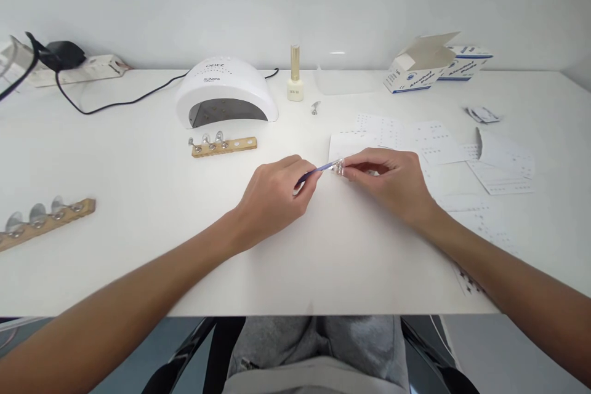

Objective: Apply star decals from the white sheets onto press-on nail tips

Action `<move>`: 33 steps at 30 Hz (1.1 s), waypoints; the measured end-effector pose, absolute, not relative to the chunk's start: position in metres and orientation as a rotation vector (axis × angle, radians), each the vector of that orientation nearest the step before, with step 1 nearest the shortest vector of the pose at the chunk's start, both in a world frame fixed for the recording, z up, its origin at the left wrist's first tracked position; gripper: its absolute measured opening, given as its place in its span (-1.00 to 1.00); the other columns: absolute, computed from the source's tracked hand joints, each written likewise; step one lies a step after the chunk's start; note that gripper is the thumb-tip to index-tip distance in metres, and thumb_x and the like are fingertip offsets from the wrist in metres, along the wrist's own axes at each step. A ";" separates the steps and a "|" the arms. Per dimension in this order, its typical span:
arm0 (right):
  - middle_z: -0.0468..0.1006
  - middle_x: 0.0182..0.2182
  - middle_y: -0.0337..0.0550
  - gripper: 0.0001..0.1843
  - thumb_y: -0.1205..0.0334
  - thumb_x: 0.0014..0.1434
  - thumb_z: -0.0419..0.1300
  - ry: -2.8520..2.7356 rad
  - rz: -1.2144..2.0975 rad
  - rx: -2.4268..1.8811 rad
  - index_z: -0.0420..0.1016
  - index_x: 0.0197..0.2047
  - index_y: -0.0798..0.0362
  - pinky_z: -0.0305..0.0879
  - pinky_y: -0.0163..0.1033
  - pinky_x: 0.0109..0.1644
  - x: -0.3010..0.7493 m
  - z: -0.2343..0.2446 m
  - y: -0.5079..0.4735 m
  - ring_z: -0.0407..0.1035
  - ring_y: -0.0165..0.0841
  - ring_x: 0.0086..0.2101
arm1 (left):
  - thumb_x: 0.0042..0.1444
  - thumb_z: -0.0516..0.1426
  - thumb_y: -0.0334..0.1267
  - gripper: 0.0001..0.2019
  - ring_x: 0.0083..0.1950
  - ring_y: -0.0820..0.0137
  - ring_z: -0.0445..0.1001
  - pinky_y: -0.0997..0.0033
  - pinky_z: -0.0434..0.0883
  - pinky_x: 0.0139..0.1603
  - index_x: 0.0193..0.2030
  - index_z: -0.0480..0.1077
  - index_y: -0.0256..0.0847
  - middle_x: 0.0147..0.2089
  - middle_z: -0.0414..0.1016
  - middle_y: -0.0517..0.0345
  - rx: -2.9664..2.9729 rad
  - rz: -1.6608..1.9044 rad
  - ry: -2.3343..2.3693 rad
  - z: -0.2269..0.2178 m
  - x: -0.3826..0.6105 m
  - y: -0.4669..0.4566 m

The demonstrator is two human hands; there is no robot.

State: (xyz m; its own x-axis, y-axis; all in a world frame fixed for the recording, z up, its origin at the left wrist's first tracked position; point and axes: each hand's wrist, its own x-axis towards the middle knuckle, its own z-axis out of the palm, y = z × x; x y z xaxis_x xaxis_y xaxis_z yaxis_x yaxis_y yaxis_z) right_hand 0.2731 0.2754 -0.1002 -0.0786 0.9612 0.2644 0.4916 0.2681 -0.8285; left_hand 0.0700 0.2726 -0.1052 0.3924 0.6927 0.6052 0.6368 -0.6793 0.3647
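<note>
My left hand is closed in a pinch on a slim purple tool with a pale, pointed end. Whether it is a pair of tweezers or a brush I cannot tell. The tool's tip meets a small shiny, silvery piece pinched in the fingertips of my right hand; its exact shape is too small to make out. White printed sheets lie just behind my right hand. To the left stands a wooden strip bearing several clear nail tips on metal stands.
At the back are a white nail lamp, a polish bottle and alcohol pad boxes. A single small stand sits near the bottle. Another wooden strip lies far left. A black cable crosses the table's back left.
</note>
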 end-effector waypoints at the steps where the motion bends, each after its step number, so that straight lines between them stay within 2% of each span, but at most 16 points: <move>1: 0.67 -0.40 -0.26 -0.90 0.32 0.06 0.30 -1.704 0.697 -1.340 0.64 -0.39 -0.08 0.47 -0.23 -0.29 0.273 -0.100 0.276 0.54 -0.33 -0.36 | 0.19 0.13 -0.38 -0.83 -0.55 0.59 0.15 0.51 0.11 -0.51 -0.43 0.44 -0.30 -0.56 0.32 0.27 2.564 1.168 1.220 -0.105 0.070 0.273; 33: 0.66 -0.39 -0.32 -0.86 0.32 0.09 0.29 -1.775 0.577 -1.324 0.64 -0.37 -0.13 0.46 -0.24 -0.29 0.275 -0.100 0.273 0.52 -0.35 -0.36 | 0.19 0.11 -0.37 -0.81 -0.55 0.58 0.16 0.50 0.13 -0.51 -0.45 0.42 -0.29 -0.56 0.34 0.26 2.572 1.144 1.222 -0.104 0.071 0.272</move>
